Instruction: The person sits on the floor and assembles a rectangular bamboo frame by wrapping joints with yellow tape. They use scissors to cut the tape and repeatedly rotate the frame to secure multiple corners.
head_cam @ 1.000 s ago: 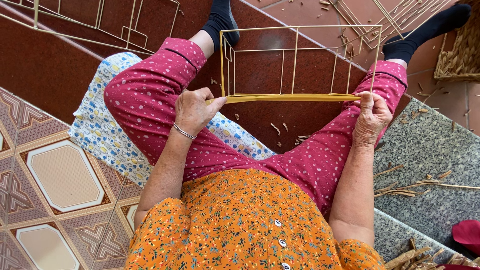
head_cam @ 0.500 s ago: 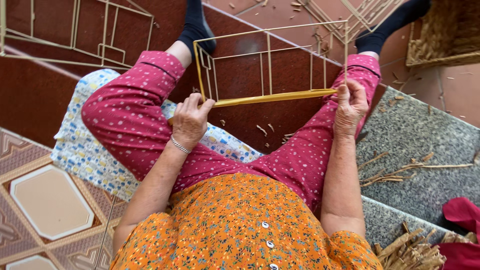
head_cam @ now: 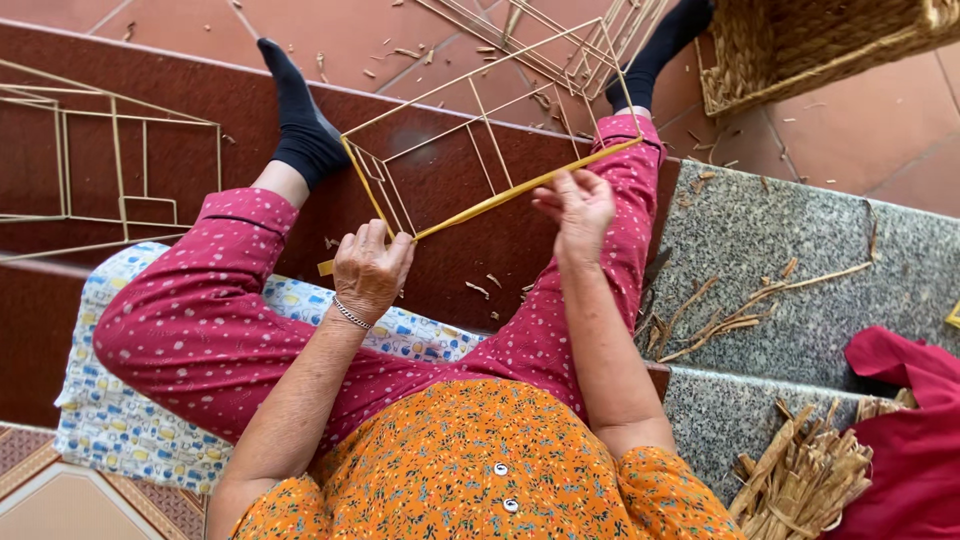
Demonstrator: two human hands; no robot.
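— So where does the wire frame [head_cam: 480, 130] sit against the hands?

— Its near rail, wound in yellow strip, runs slantwise between them. The left hand [head_cam: 370, 268] is at the rail's lower end, near the frame's corner; the right hand [head_cam: 575, 205] is further up the same rail, towards the right knee. The rest of the frame reaches out over the dark red step [head_cam: 120, 70], between the two black socks.

— Anything you can't make out?

— The frame's far corner runs in among other thin rods at the top edge, so its outline there is hard to follow. The left fingertips curl under, out of sight. A second frame [head_cam: 110, 160] is cut off at the left, and a woven basket [head_cam: 800, 50] at the top right.

— And each grip?

— The left grip is closed around the wrapped rail. The right is looser: fingers half spread, thumb and forefinger pinching the rail. Loose straw [head_cam: 730, 315] lies on the grey stone step beside the right arm.
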